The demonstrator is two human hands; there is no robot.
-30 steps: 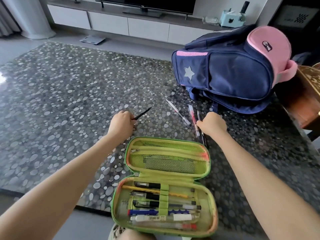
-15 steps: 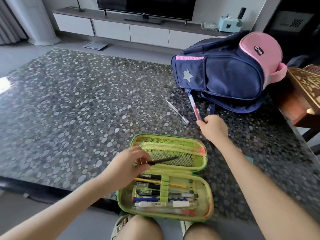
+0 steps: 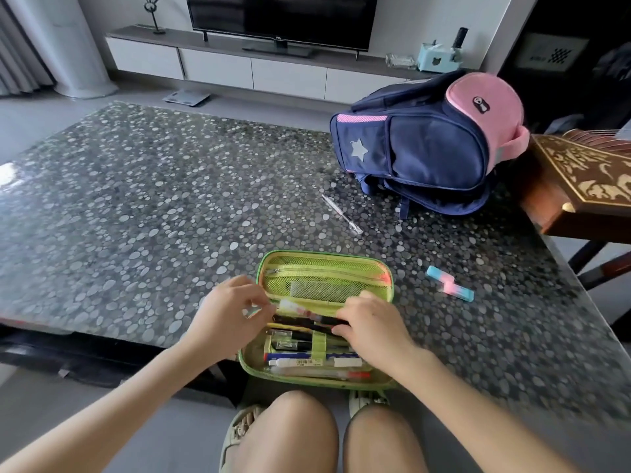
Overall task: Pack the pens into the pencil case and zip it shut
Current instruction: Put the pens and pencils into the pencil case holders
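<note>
Green fabric pencil case (image 3: 324,285) lies open at the near edge of the pebble-patterned stone table (image 3: 136,216). Over its hinge we see the left hand (image 3: 232,312) pinching a white-and-pink pen (image 3: 296,307) and the right hand (image 3: 374,327) curled round a black pen (image 3: 309,321). A clear plastic pen (image 3: 341,209) lies well apart, near the navy-and-pink backpack (image 3: 426,148). A black television (image 3: 283,18) stands behind. Half a second ago the right hand was out by the backpack
</note>
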